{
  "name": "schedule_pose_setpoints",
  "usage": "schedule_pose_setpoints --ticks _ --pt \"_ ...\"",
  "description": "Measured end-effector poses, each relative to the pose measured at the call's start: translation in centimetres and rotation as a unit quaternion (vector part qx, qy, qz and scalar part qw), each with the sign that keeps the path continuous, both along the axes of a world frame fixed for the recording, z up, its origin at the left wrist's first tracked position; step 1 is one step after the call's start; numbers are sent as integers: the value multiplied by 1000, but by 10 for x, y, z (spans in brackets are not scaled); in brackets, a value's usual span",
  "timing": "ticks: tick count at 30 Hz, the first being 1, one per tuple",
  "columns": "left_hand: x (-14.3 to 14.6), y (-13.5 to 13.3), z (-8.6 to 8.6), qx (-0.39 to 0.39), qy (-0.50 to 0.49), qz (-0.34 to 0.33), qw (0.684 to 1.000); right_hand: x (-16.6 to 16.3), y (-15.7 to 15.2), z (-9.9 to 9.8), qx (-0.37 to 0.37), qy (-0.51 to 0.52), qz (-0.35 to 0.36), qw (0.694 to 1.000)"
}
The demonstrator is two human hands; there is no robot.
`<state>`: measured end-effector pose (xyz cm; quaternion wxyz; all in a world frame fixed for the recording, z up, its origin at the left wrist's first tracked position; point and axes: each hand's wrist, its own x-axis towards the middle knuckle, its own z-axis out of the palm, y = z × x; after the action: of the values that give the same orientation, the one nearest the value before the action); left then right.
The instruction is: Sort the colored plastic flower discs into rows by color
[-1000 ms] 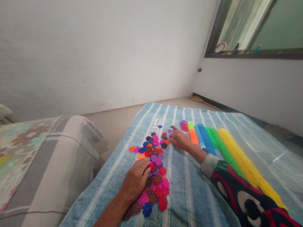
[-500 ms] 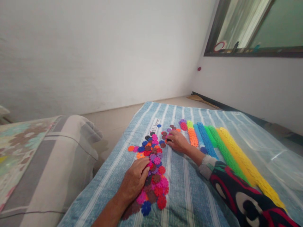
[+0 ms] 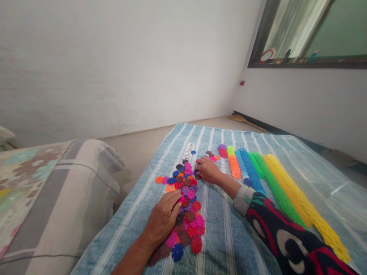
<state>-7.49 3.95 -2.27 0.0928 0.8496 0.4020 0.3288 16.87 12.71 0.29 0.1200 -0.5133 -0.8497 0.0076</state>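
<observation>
Striped cloth point(image 3: 215, 225) is bearing multicol. discs point(image 3: 189, 193). L hand point(image 3: 165, 212) & R hand point(image 3: 209, 170) are touching them, fingers bent; can't tell if gripping.

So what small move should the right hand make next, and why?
Perhaps the right hand should pick up the orange piece just beyond it: that piece lies close by and matches the colour of the orange row.

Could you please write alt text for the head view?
The left hand touches piled multicoloured flower-shaped discs on striped blue cloth; the right hand partly covers loose discs farther away. Yellow, green, blue and orange disc rows lie at right.
</observation>
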Motion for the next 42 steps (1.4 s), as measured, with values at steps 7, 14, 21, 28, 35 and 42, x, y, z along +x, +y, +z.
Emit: schedule_pose_setpoints --ticks 7,14,21,28,35,42 --pt "0 0 0 0 5 -1 1000 -4 2 9 -46 40 -49 997" --pt "0 -1 -2 -7 -4 2 1000 -2 17 16 -89 111 -122 982" --pt "-2 -3 -2 20 5 2 1000 -1 69 24 -65 149 -217 963" --pt "-1 -6 0 42 6 0 999 -15 97 17 -72 105 -259 957" --pt "-2 -5 0 54 5 0 999 -21 91 12 -78 44 -248 965" --pt "-4 -2 -3 56 15 1 998 -19 75 17 -80 35 -239 967"
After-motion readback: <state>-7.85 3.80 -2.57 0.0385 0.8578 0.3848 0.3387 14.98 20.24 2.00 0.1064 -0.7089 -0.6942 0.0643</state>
